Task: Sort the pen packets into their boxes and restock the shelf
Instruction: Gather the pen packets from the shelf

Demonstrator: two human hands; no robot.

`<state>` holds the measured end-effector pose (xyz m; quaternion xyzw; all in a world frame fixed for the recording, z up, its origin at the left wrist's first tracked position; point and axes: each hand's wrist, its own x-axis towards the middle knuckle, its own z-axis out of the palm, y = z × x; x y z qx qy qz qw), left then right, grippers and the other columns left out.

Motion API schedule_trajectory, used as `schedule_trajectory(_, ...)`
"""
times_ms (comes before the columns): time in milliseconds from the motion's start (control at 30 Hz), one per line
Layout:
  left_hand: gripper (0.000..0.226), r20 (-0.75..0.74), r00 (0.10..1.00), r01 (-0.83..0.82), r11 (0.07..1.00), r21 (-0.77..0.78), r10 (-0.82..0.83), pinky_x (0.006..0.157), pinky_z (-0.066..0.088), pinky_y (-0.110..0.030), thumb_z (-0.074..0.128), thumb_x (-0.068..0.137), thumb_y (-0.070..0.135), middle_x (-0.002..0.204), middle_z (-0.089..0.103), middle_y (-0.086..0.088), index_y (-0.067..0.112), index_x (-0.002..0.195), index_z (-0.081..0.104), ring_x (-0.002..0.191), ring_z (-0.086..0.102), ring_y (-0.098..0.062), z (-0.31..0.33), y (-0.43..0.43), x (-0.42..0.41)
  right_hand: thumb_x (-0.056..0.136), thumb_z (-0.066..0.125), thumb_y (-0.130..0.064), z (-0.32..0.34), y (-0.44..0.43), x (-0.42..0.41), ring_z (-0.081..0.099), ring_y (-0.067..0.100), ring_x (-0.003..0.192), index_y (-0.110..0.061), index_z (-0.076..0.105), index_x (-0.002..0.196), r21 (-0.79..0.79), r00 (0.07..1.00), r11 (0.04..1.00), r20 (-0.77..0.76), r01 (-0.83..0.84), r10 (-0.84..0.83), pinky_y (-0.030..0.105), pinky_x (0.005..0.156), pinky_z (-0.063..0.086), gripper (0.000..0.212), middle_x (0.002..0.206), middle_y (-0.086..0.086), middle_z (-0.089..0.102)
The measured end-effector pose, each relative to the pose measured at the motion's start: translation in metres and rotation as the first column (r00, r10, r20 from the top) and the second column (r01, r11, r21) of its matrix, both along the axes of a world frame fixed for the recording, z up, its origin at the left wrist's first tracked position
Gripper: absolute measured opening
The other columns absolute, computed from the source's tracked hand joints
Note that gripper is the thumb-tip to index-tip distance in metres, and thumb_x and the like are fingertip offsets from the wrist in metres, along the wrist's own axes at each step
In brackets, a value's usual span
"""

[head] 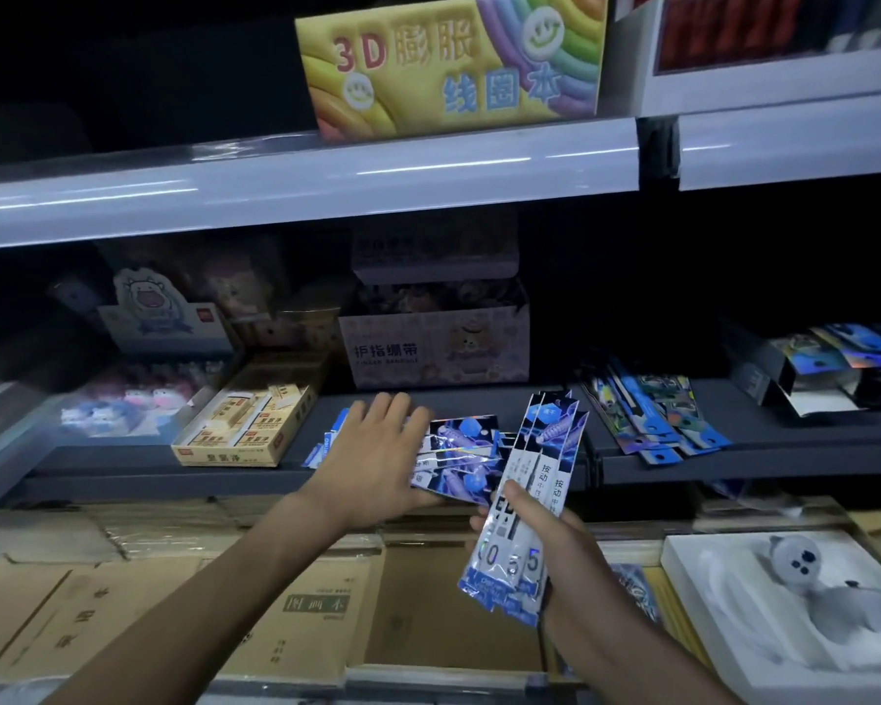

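At the left of the dark shelf, an eraser box is set right at the front edge. Beside it, loose pen packets are spread out, some jutting past the lip. The left hand is laid flat on them, fingers straight. A held bundle of packets is gripped upright by the right hand, in front of the edge. Bare shelf is left behind the pile, before the bandage box. Farther right, fanned packets overhang the lip, near black boxes.
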<state>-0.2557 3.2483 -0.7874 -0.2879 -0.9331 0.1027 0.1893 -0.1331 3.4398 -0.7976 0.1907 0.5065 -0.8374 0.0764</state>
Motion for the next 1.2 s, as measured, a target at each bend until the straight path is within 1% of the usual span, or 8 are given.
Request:
schedule_trajectory(133,0.063,0.063,0.996,0.059,0.996,-0.070,-0.055,0.068,0.045,-0.040,0.080,0.066,0.059,0.096,0.057,-0.003,0.017,0.104,0.052,0.084,0.057,-0.028,0.010,0.003,0.012,0.097,0.068,-0.032,0.006,-0.004,0.004,0.076,0.030,0.103,-0.023,0.070,0.119,-0.073,1.000,0.997,-0.029,0.002,-0.004,0.046,0.086,0.060,0.024,0.108,0.010,0.080)
schedule_trajectory(267,0.033,0.145,0.989,-0.009,0.996,0.087,-0.003,0.069,0.034,-0.035,0.064,0.089,0.037,0.109,0.058,-0.001,0.021,0.111,0.045,0.100,0.059,-0.027,0.023,-0.001,0.032,0.095,0.068,-0.032,0.014,0.000,0.005,0.077,0.034,0.100,-0.022,0.070,0.119,-0.080,0.996,0.997,-0.082,0.020,-0.026,0.051,0.089,0.060,0.026,0.108,0.011,0.080)
schedule_trajectory(433,0.030,0.184,0.964,-0.248,0.897,0.367,0.192,0.065,0.035,-0.037,0.054,0.100,0.039,0.101,0.070,-0.004,0.024,0.122,0.042,0.094,0.066,-0.032,0.034,0.006,0.056,0.082,0.068,-0.041,0.021,0.002,0.009,0.076,0.020,0.105,-0.020,0.070,0.126,-0.040,0.981,0.999,-0.195,-0.026,0.018,0.045,0.092,0.057,0.049,0.113,0.002,0.080)
schedule_trajectory(600,0.033,0.332,0.933,-0.323,0.729,0.604,0.139,0.059,0.049,-0.039,0.062,0.097,0.046,0.086,0.069,0.004,0.027,0.110,0.038,0.077,0.068,-0.026,0.018,0.032,0.072,0.076,0.072,-0.042,0.027,-0.013,0.016,0.079,0.023,0.086,-0.024,0.071,0.121,-0.078,0.971,0.991,-0.224,-0.105,0.085,0.043,0.074,0.060,0.048,0.100,0.005,0.081)
schedule_trajectory(733,0.053,0.567,0.804,-0.354,0.623,0.697,-0.178,0.080,0.055,-0.038,0.055,0.081,0.066,0.109,0.063,0.009,0.037,0.119,0.034,0.094,0.066,-0.011,0.009,0.040,0.075,0.087,0.070,-0.033,0.028,-0.023,0.008,0.076,0.038,0.099,-0.016,0.072,0.125,-0.076,0.972,0.994,-0.226,-0.078,0.059,0.054,0.090,0.061,0.042,0.108,0.017,0.079)
schedule_trajectory(867,0.074,0.624,0.686,-0.507,0.369,0.779,-0.373,0.108,0.050,-0.045,0.075,0.053,0.087,0.138,0.063,0.002,0.048,0.115,0.066,0.123,0.063,-0.018,-0.064,-0.006,0.018,0.097,0.065,-0.028,0.028,-0.023,0.001,0.077,0.032,0.100,-0.020,0.074,0.120,-0.050,0.975,0.998,-0.218,-0.049,0.037,0.051,0.095,0.059,0.026,0.108,0.011,0.080)
schedule_trajectory(1000,0.091,0.602,0.619,-0.287,0.568,0.771,-0.505,0.106,0.051,-0.031,0.086,0.081,0.042,0.133,0.058,0.018,0.038,0.150,0.026,0.125,0.059,-0.002,-0.009,0.024,0.067,0.100,0.063,-0.027,0.029,-0.022,-0.002,0.078,0.026,0.095,-0.020,0.073,0.117,-0.001,0.970,0.999,-0.241,-0.034,0.033,0.042,0.084,0.064,0.021,0.104,0.007,0.081)
schedule_trajectory(1200,0.060,0.539,0.765,-0.308,0.535,0.786,-0.352,0.088,0.059,-0.036,0.069,0.084,0.052,0.122,0.066,0.016,0.049,0.132,0.032,0.105,0.068,-0.004,-0.010,0.031,0.076,0.102,0.061,-0.025,0.020,-0.025,-0.003,0.079,0.027,0.094,-0.019,0.072,0.117,0.013,0.972,1.000,-0.235,0.009,-0.006,0.041,0.078,0.065,0.020,0.104,0.007,0.081)
